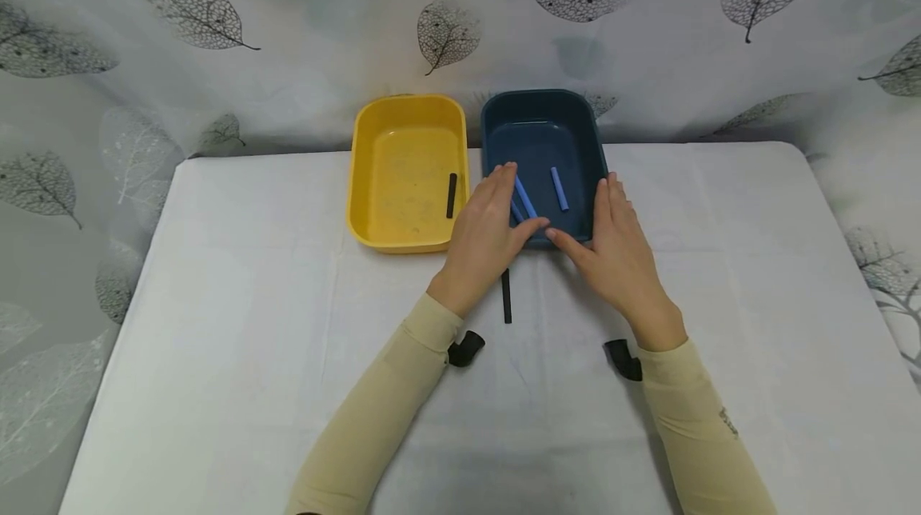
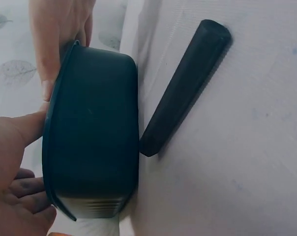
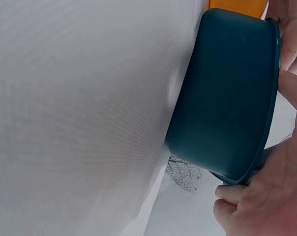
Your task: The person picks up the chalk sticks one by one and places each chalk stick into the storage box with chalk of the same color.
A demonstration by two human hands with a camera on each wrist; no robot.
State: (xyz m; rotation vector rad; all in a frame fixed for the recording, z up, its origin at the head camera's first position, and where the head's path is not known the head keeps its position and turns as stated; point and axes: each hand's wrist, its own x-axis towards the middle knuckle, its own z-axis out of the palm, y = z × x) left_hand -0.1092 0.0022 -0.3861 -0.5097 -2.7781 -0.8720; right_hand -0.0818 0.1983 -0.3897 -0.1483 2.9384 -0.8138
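Observation:
A dark blue rectangular tray [image 1: 543,103] stands at the far side of the white table. My left hand [image 1: 484,233] holds its left side, with the thumb along the near rim. On the opposite side, my right hand [image 1: 620,255] holds the rim, its thumb close to the left thumb. Inside lie a short blue stick [image 1: 559,189] and a pair of blue sticks [image 1: 525,197] partly hidden by the left hand. A black faceted stick [image 2: 188,88] lies on the cloth just in front of the tray.
A yellow tray [image 1: 388,235] stands close to the left of the blue one, with a black stick [image 1: 451,195] in it. White cloth [image 1: 252,339] covers the table, and a leaf-patterned curtain [image 1: 324,35] hangs behind its back edge.

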